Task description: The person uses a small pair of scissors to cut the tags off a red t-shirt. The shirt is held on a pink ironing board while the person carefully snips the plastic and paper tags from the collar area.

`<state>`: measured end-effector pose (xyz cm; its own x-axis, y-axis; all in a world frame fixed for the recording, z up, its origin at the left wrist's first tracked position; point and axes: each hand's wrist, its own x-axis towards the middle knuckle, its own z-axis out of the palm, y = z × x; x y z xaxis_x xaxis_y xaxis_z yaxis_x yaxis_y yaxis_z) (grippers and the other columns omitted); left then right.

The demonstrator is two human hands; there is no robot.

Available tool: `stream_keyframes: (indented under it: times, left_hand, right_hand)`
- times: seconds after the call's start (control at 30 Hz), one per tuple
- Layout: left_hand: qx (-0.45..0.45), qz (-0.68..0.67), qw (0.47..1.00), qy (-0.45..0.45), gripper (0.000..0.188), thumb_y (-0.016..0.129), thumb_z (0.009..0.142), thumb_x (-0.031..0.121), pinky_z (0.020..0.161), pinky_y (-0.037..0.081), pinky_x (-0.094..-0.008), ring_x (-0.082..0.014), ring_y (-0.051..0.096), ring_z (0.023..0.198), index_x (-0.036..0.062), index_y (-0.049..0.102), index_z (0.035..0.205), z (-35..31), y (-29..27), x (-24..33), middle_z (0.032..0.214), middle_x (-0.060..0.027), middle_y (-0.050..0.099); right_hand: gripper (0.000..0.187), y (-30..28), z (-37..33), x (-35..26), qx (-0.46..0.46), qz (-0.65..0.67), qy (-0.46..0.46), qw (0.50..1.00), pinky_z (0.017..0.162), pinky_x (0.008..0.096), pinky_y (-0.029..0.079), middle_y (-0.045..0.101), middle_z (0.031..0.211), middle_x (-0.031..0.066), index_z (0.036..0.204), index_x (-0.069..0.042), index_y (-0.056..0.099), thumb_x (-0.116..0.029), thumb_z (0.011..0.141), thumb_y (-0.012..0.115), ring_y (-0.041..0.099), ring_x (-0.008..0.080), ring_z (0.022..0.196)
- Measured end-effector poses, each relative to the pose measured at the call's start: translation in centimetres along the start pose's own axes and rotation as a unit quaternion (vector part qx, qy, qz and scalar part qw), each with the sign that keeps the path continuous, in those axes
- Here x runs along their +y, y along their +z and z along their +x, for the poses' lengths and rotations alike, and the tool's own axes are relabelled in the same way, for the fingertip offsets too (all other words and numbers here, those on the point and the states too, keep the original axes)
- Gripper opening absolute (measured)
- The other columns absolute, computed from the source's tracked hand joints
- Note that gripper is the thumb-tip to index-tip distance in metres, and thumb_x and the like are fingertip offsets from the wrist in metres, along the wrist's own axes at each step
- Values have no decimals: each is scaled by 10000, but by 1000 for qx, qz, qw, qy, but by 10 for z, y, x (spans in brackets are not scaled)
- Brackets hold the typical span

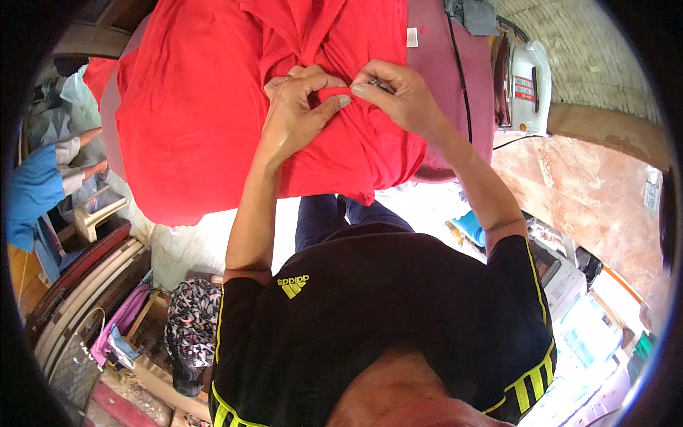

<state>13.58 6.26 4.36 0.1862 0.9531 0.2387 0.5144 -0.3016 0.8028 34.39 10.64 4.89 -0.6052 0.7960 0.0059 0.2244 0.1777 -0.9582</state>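
A large red cloth (192,107), rumpled into folds, drapes over a mauve padded board (478,92) in front of me. My left hand (302,110) is closed on a fold of it, thumb pressed toward the fingers. Just to the right, my right hand (402,98) pinches the same raised fold between thumb and fingertips. A small dark, shiny thing (383,86) shows at the fingers of that hand; its kind is too small to make out. The fingertips of both hands are partly hidden in the cloth.
A white iron (528,89) stands beyond the board's right edge, and a black cord (459,64) crosses the board. A grey cloth (473,16) lies at the far right. At lower left are a patterned dark bag (193,327) and stacked boards (89,292).
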Motion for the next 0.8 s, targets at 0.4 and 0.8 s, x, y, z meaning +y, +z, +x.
stream_keyframes:
  times: [0.4, 0.8]
  left_hand:
    - [-4, -27, 999, 25, 217, 809, 760, 92, 743, 411, -335, -215, 537, 760, 11, 733, 947, 1, -3, -9, 767, -75, 601]
    - [-11, -69, 998, -5, 217, 784, 826, 177, 864, 317, -327, -157, 486, 828, 56, 753, 1004, -3, 0, -14, 784, 0, 571]
  right_hand:
    - [204, -29, 16, -27, -166, -170, -24, 971, 727, 337, 478, 644, 856, 96, 1065, -41, 577, -230, 989, 559, 623, 189, 787]
    - [166, -30, 19, -5, -165, -107, -14, 980, 734, 255, 416, 531, 869, -15, 1096, -30, 566, -174, 1021, 530, 485, 72, 818]
